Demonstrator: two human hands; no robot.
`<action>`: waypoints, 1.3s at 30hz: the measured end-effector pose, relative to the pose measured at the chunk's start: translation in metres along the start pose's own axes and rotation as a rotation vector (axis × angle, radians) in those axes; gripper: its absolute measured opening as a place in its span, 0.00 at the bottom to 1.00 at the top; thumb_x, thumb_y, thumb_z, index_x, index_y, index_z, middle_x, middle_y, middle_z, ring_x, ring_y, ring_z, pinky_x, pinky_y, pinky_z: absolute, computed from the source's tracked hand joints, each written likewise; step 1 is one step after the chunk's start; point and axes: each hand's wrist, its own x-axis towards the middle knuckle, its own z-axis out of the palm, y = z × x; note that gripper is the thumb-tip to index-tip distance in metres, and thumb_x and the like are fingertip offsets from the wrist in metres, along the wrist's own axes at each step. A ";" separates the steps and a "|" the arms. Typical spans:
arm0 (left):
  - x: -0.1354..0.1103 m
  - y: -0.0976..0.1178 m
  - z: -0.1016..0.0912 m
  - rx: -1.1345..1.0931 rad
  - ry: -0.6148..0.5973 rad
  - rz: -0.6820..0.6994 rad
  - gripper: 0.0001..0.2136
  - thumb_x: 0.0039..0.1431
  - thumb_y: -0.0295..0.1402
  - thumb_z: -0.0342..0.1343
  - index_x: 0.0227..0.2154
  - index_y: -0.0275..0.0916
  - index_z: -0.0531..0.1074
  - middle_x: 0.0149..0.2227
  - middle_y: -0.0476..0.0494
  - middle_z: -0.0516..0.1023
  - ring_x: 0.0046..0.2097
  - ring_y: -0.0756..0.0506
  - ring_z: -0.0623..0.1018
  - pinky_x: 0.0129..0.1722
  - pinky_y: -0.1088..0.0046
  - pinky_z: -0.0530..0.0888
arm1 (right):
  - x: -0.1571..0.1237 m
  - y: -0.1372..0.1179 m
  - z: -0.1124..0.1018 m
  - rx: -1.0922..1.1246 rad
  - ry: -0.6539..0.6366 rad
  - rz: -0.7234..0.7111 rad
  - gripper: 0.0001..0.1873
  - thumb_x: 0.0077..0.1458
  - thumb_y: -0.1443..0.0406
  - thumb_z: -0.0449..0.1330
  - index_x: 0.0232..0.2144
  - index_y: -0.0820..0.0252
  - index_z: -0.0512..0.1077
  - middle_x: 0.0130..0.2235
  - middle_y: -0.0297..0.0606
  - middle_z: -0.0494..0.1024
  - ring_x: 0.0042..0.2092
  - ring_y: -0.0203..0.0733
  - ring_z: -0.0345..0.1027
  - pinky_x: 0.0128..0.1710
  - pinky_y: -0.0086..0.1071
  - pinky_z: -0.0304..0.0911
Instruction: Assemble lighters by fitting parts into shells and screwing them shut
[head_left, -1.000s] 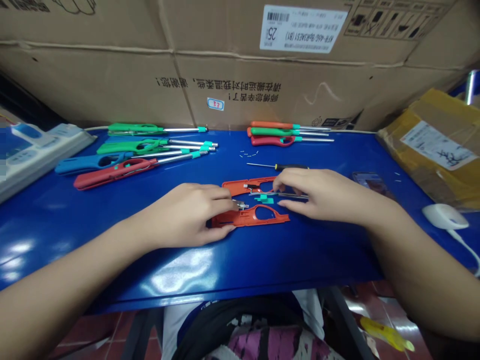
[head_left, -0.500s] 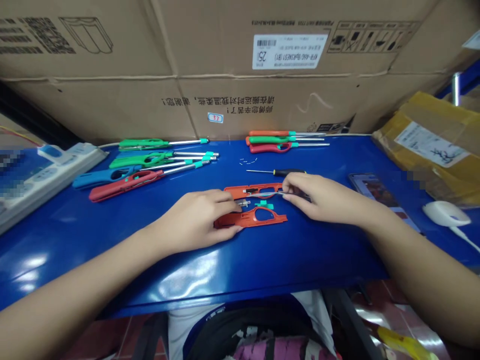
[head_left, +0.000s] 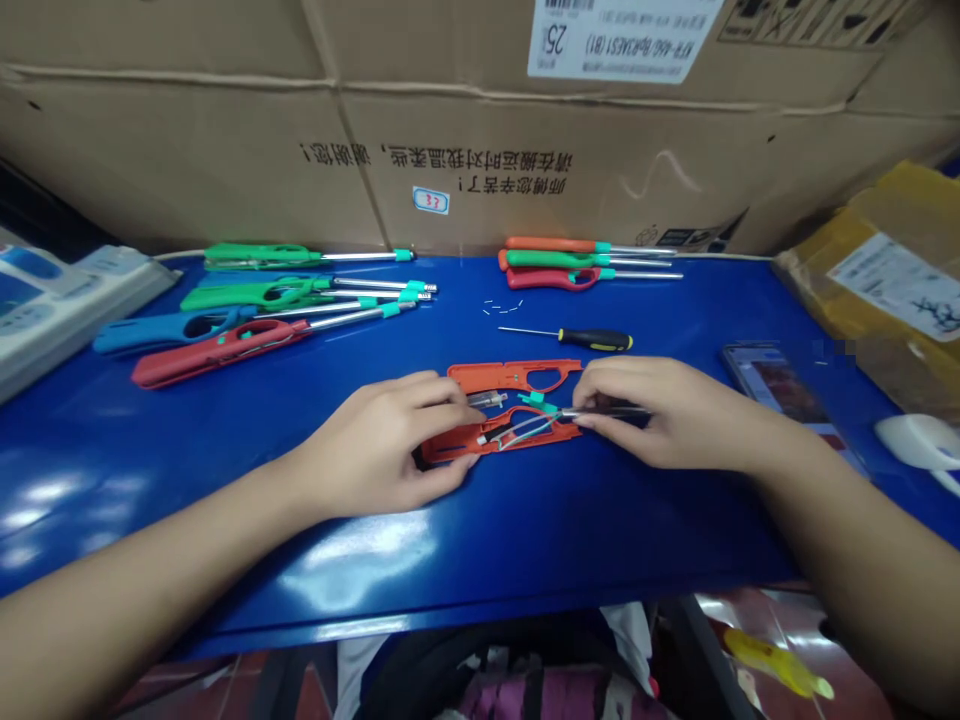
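My left hand (head_left: 390, 440) has its fingers and thumb around the rear of an orange lighter casing half (head_left: 442, 445) on the table. In my right hand (head_left: 652, 412), thumb and fingers pinch a metal lighter tube (head_left: 574, 412). Thin wires and a black-and-white igniter (head_left: 491, 435) trail from this tube and lie over the near casing half. Parallel to it, just beyond, lies the other orange casing half (head_left: 480, 377). A clear fuel tank (head_left: 489, 400), partly covered by my left fingers, and small green plastic pieces (head_left: 536, 402) sit between the halves.
Assembled lighters (head_left: 225, 345) lie at the left, and more lighters (head_left: 551, 260) at the back. A black-and-yellow screwdriver (head_left: 596, 340) and tiny white slivers (head_left: 502, 308) lie beyond my hands. A phone (head_left: 780, 385) and white mouse (head_left: 915, 440) are right; a power strip (head_left: 75, 300) is left.
My right hand has brought the tube, wires and igniter from the far casing half toward me, over the near half. My left hand stays on the near half. The view has tilted downward.
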 end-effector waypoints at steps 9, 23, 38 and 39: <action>0.001 -0.003 0.003 0.025 0.028 0.032 0.14 0.62 0.36 0.57 0.48 0.36 0.74 0.42 0.41 0.79 0.42 0.42 0.79 0.38 0.67 0.74 | -0.004 -0.009 -0.004 -0.121 0.166 -0.044 0.02 0.64 0.64 0.58 0.39 0.55 0.69 0.38 0.37 0.78 0.39 0.41 0.72 0.39 0.36 0.66; 0.000 -0.008 -0.002 -0.010 -0.010 0.046 0.15 0.59 0.34 0.59 0.48 0.39 0.73 0.46 0.42 0.80 0.45 0.42 0.79 0.43 0.67 0.75 | -0.004 -0.003 -0.001 -0.148 -0.024 -0.064 0.07 0.67 0.62 0.55 0.39 0.56 0.72 0.40 0.37 0.78 0.40 0.41 0.71 0.41 0.36 0.64; 0.000 -0.010 -0.002 0.000 0.006 0.079 0.14 0.60 0.33 0.59 0.48 0.38 0.75 0.45 0.43 0.79 0.44 0.43 0.80 0.41 0.68 0.75 | -0.002 0.003 0.001 -0.095 -0.050 -0.069 0.12 0.69 0.61 0.54 0.38 0.59 0.76 0.40 0.39 0.79 0.42 0.42 0.72 0.44 0.36 0.65; 0.000 -0.010 -0.002 0.001 0.005 0.079 0.14 0.60 0.33 0.59 0.48 0.38 0.75 0.45 0.43 0.79 0.44 0.43 0.80 0.41 0.68 0.76 | -0.002 0.003 0.001 -0.080 -0.050 -0.073 0.12 0.69 0.61 0.54 0.38 0.59 0.76 0.39 0.39 0.79 0.42 0.42 0.72 0.43 0.35 0.65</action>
